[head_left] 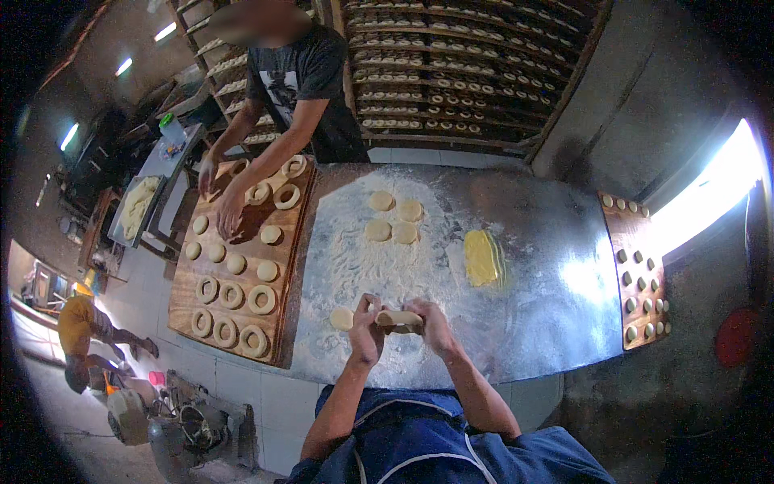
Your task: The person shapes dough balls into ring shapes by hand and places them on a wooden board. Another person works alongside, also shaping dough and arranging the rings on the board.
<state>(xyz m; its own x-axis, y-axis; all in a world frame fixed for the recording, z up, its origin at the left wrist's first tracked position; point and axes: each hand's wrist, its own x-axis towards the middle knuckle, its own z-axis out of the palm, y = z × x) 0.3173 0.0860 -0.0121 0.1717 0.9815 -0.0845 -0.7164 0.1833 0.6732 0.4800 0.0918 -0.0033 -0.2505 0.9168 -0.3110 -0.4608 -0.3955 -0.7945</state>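
Observation:
Above the near edge of the floured metal table, my left hand and my right hand hold a pale piece of dough between them. The fingers of both hands are closed round its ends, and the dough spans the gap. Whether it has a hole cannot be seen. Just left of my left hand lies a flat dough round. Farther out, several more dough rounds sit close together in the flour. Right of them rests a yellow slab, perhaps fat, with clear wrap along its edge.
A wooden board on the left carries dough rings and balls; a co-worker's hands reach over it. Another board with dough pieces lies at the right end. Racks of dough rings stand behind. A machine is on the floor.

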